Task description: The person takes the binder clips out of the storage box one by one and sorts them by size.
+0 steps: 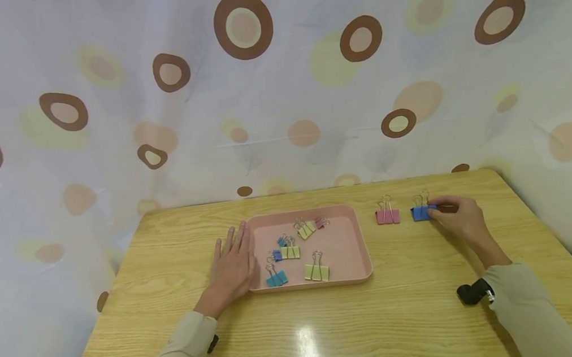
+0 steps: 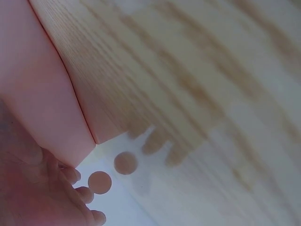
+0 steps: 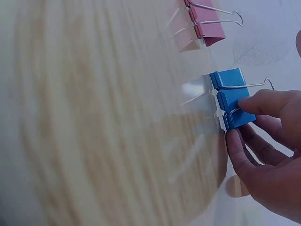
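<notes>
Two fingertips: right hand (image 1: pixel 460 221) pinches blue clip (image 3: pixel 230 98), on table (image 1: pixel 410 315) right of tray (image 1: pixel 357 234).
Beside: pink clip (image 1: pixel 387 215), just left.
Left hand (image 1: pixel 232 267): flat, fingers straight, against tray's edge.
Tray: pink, rounded, holding several clips.
Table: glossy wood grain.

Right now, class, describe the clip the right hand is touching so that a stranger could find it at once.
Start at the pink tray on the wooden table; to its right, outside it, two binder clips stand side by side. The blue clip is the one farther from the tray, pinched by the fingers of the right hand. Its neighbour, the pink clip, is untouched.
</notes>
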`<state>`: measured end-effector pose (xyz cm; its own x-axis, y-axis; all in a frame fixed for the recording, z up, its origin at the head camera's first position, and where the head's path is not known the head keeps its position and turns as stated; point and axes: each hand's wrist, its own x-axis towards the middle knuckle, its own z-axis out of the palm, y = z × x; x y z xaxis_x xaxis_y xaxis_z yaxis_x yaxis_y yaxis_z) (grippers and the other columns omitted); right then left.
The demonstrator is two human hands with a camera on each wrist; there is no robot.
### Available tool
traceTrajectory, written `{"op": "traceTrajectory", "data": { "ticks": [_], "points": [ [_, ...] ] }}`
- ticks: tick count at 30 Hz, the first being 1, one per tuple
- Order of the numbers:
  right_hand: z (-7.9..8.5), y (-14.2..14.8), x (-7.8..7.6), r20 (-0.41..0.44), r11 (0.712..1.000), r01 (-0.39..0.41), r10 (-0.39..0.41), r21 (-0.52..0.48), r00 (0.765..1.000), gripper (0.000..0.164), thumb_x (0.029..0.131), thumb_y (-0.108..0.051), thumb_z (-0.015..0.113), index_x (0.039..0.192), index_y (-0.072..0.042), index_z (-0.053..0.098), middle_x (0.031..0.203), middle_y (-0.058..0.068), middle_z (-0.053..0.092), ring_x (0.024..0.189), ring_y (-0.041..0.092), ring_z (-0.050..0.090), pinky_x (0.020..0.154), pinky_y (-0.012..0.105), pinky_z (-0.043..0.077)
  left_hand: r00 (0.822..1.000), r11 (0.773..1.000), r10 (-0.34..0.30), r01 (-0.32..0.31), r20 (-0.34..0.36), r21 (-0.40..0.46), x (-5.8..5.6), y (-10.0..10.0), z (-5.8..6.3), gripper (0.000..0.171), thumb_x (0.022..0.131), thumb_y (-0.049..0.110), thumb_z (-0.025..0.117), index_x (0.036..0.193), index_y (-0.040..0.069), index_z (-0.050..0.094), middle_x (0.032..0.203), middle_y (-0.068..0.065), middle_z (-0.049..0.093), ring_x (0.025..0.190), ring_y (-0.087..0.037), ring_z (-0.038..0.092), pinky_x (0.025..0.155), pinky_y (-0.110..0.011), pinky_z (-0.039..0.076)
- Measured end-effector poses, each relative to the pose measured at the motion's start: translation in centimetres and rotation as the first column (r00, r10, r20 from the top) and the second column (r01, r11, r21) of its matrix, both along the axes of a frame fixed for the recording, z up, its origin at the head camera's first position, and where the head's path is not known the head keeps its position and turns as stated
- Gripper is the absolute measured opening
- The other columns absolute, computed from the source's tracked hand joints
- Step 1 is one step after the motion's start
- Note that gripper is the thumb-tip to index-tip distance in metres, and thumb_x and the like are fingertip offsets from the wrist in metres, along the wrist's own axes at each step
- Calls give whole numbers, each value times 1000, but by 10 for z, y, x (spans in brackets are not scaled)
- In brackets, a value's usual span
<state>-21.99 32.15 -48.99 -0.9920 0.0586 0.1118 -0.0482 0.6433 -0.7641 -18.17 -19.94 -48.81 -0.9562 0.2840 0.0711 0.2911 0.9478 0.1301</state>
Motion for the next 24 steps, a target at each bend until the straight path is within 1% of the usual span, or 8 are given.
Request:
{"op": "traceTrajectory", "data": {
  "ticks": [5,9,14,17,19,21,23,24],
  "points": [
    [-1,1,-1,-13,1000,-9,10,24,1000,35,99,-22,70,121,5,71,115,28,71,80,-16,52,73,14,45,1000,1000,-5,5,15,2,0,0,0,60,111,25,31,163,1,16,171,-13,13,156,-38,14,123,-61,11],
    [-3,0,-4,-34,999,-8,9,43,999,36,98,-20,71,121,7,71,112,28,72,80,-14,52,72,12,44,1000,1000,-6,6,4,-4,0,0,1,60,110,26,31,163,0,17,170,-13,15,156,-38,15,122,-61,13],
    [-4,1,-5,-33,999,-7,8,48,999,36,98,-20,71,123,7,70,113,28,71,83,-12,53,75,14,44,1000,1000,-8,8,-15,-2,0,0,1,60,110,26,33,163,0,19,170,-14,18,155,-38,16,122,-62,14],
    [-3,1,-3,-31,999,4,-3,42,1000,38,99,-21,70,125,6,69,116,28,70,84,-11,53,75,13,44,1000,1000,-8,7,-11,-6,0,1,1,60,110,26,32,163,1,17,170,-14,16,156,-38,15,122,-61,13],
    [-1,1,-2,-34,1000,20,-19,24,999,39,99,-21,69,127,6,67,118,28,69,84,-13,52,74,11,44,1000,1000,-9,9,-5,-11,-1,1,1,61,110,26,30,163,2,15,170,-13,15,156,-38,15,123,-61,13],
    [1,1,0,-48,999,36,-37,-22,998,41,100,-21,68,129,7,65,119,27,68,84,-14,53,73,8,45,1000,1000,-10,10,-4,-5,-1,0,0,60,110,26,30,164,2,15,170,-13,15,156,-38,15,122,-61,13],
    [4,1,2,-69,996,50,-55,-68,996,42,100,-21,68,130,7,62,116,21,69,85,-15,54,73,6,46,1000,1000,-9,9,-5,-1,-1,0,0,60,110,26,30,164,2,15,170,-13,15,156,-38,15,122,-62,13],
    [6,1,3,-81,994,52,-60,-97,995,43,100,-21,68,131,8,60,114,15,70,86,-14,55,72,6,47,1000,1000,-6,6,-3,0,-1,-1,0,60,110,26,30,164,2,15,170,-13,15,156,-37,14,122,-62,12]
  ]
}}
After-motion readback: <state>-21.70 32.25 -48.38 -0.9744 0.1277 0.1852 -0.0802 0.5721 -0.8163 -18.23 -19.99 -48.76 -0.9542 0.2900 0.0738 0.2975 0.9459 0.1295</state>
